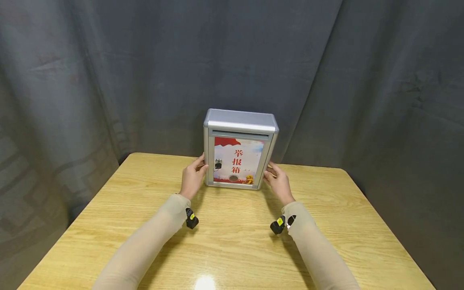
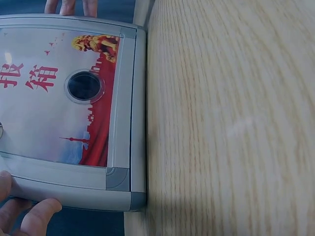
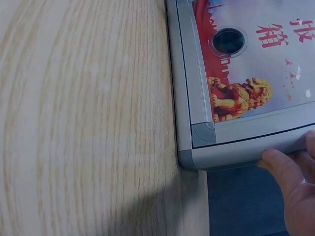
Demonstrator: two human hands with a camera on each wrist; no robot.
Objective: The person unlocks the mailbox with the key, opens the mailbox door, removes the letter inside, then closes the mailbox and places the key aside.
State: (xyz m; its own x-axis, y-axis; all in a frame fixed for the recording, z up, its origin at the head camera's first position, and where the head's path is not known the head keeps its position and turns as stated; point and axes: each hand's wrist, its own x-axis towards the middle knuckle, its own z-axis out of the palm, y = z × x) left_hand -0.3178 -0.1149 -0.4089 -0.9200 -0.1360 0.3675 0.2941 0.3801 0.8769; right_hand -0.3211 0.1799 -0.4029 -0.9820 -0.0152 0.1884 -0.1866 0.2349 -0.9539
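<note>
Box (image 1: 237, 155): standing near the table's far edge, main obstacle; left flank taken by the left hand (image 1: 193, 178), right flank by the right hand (image 1: 280, 184). Curtain (image 1: 232, 52): barrier behind. Wrist cameras (image 1: 191, 218): jutting into the lane between the sleeves (image 1: 145, 241). Room to pass: along that lane to the box's front; over its top; across the table (image 1: 348, 225) outside either arm

Black wrist cameras (image 1: 192, 223) with yellow patches (image 1: 280, 221) sit against long beige sleeves (image 1: 154, 237).
</note>
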